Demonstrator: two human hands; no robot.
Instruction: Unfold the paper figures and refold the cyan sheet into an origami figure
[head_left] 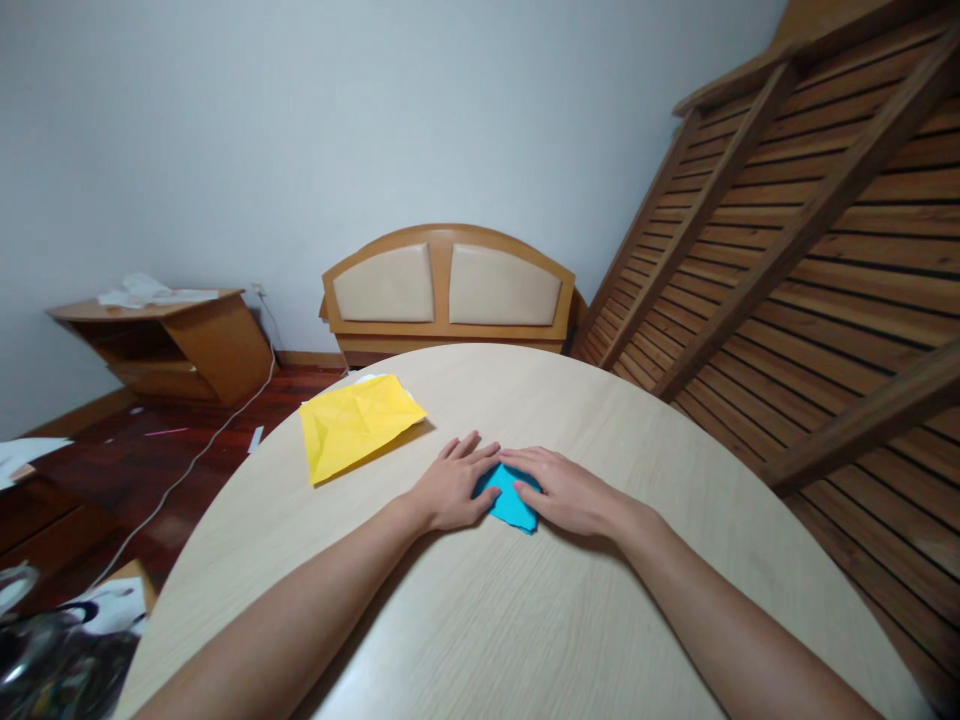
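Note:
A small piece of folded blue paper (510, 500) lies flat on the round wooden table (585, 620) between my two hands. My left hand (456, 485) rests palm down on its left side, fingers spread and the thumb on the paper. From the right, my right hand (566, 488) lies over the paper's other edge, with its thumb on top and its fingers stretched toward the left fingertips. Parts of the blue paper are hidden under both hands. Farther left on the table is a creased yellow sheet of paper (356, 425).
Beyond the table a headboard (450, 285) stands against the wall. Wooden slatted panels (750, 250) lean along the right. At the left, a wooden cabinet (210, 350) has papers on top, and a white cable (202, 455) runs across the floor.

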